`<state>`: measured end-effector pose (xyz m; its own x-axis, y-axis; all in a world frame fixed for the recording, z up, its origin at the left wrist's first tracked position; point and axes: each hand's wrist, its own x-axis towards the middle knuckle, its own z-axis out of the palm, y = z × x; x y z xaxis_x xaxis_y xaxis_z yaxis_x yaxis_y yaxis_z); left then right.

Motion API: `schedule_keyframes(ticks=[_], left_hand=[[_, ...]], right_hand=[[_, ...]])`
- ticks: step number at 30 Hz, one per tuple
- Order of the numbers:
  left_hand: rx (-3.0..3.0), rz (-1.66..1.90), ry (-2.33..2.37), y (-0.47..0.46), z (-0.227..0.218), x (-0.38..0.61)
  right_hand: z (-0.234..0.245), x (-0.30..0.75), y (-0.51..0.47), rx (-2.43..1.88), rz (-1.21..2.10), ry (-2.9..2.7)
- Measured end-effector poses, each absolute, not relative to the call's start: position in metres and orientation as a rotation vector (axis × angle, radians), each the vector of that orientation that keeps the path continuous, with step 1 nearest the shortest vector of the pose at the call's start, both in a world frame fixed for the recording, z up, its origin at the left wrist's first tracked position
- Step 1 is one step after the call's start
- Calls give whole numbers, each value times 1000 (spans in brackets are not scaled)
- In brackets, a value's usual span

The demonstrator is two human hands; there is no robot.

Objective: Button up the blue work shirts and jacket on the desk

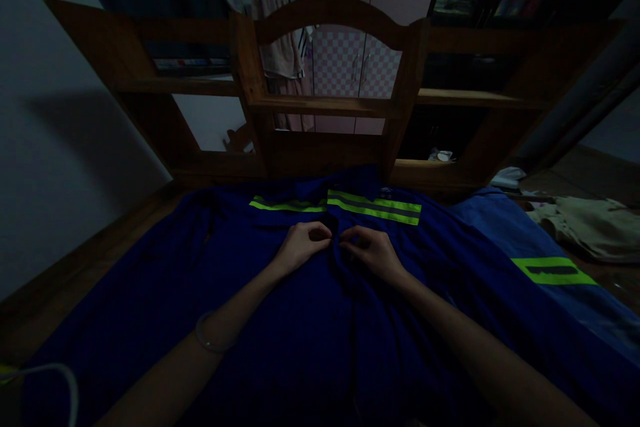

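A dark blue work jacket (280, 353) lies spread out with its collar away from me, and yellow-green reflective strips (373, 205) cross its chest. Over the front opening, just below the strips, both hands work close together. My left hand (303, 243) has thumb and fingertips pinched on the jacket's front edge. Just to its right, my right hand (373, 250) also pinches the cloth along the opening, fingers curled. Any button or fastener between the fingertips is too dark and small to make out. A bracelet (213, 340) circles my left wrist.
Behind the jacket stands a wooden headboard (320, 107) with open shelves. A lighter blue garment with a reflective band (500, 220) lies at right, near a beige cloth (595, 223). Clothes hang (275, 33) beyond the headboard. A white cable (65, 373) curves at lower left.
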<state>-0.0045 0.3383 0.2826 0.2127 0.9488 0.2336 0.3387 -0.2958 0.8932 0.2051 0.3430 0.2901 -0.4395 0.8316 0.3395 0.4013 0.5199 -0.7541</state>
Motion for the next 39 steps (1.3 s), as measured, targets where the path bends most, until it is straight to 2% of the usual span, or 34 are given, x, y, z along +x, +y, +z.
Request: schedule_keyframes(ticks=[9, 16, 19, 26, 39], left_hand=[[1740, 1097, 1194, 337, 281, -4], [1741, 1191, 1152, 330, 288, 6], [1726, 1208, 1158, 331, 284, 7], [1579, 1238, 1141, 338, 275, 3], [1378, 1072, 1127, 344, 279, 2]], right_hand=[[298, 202, 338, -979, 764, -2083], [289, 198, 354, -1057, 1265, -1781], [290, 196, 360, -1080, 1362, -1747], [292, 195, 365, -1079, 1255, -1871], [285, 194, 358, -1052, 1147, -1839]])
